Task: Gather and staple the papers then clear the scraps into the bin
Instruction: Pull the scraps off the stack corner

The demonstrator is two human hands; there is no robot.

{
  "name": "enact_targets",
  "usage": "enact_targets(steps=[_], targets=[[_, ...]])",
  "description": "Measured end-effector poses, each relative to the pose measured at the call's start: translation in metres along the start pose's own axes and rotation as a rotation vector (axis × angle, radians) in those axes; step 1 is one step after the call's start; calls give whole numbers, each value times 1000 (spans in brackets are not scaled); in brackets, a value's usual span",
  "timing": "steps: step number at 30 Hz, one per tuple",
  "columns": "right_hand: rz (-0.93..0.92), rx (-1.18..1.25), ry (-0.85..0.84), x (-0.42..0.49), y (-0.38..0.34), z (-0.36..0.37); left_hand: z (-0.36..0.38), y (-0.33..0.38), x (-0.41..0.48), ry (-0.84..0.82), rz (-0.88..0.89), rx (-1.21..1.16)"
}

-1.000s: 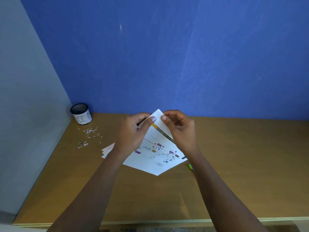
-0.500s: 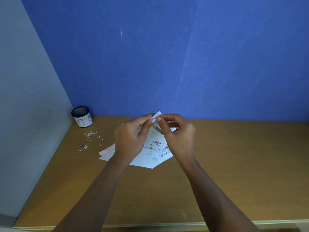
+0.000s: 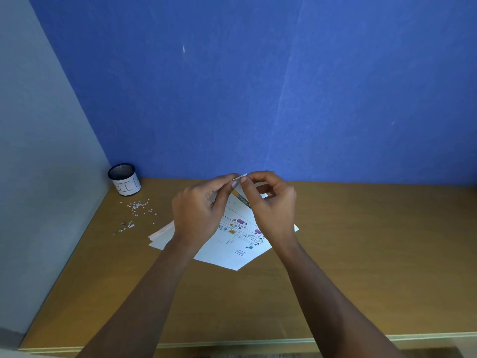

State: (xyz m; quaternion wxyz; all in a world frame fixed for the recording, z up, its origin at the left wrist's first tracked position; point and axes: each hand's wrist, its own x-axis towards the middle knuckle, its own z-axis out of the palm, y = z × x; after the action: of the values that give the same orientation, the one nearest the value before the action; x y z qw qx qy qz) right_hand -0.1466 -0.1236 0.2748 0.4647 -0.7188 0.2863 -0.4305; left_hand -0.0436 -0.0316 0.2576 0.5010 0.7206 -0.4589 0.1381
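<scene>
A stack of white papers (image 3: 232, 251) with a coloured chart on the top sheet lies on the wooden desk (image 3: 361, 254). Its far corner is lifted off the desk. My left hand (image 3: 198, 210) and my right hand (image 3: 271, 202) both pinch that raised corner between thumb and fingertips, meeting above the stack. Small white paper scraps (image 3: 138, 209) are scattered on the desk to the left. A small black mesh cup labelled BIN (image 3: 124, 179) stands in the far left corner, beyond the scraps. No stapler is visible.
A blue wall runs along the back of the desk and a grey wall along its left side. The desk's front edge (image 3: 258, 343) crosses the bottom of the view. Bare wood lies to the right of the papers.
Both hands lifted the pinched corner of the papers higher off the desk, and the stack shifted a little. The green object seen by the right wrist a second ago is hidden now.
</scene>
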Motion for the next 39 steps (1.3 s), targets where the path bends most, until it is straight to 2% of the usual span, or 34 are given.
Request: enact_targets(steps=[9,13,28,35,39], targets=[[193,233,-141,0,-6,-9,-1,-2,0,31,101,169],[330,433,-121,3,-9,-17,-3,-1,-2,61,35,132],[277,390,-246,-1,-2,-17,-2,6,-5,42,-73,42],[310,425,-287,0,1,-18,1,1,-10,28,-271,-127],[319,425,-310,2,2,-20,3,3,-9,33,-364,-148]])
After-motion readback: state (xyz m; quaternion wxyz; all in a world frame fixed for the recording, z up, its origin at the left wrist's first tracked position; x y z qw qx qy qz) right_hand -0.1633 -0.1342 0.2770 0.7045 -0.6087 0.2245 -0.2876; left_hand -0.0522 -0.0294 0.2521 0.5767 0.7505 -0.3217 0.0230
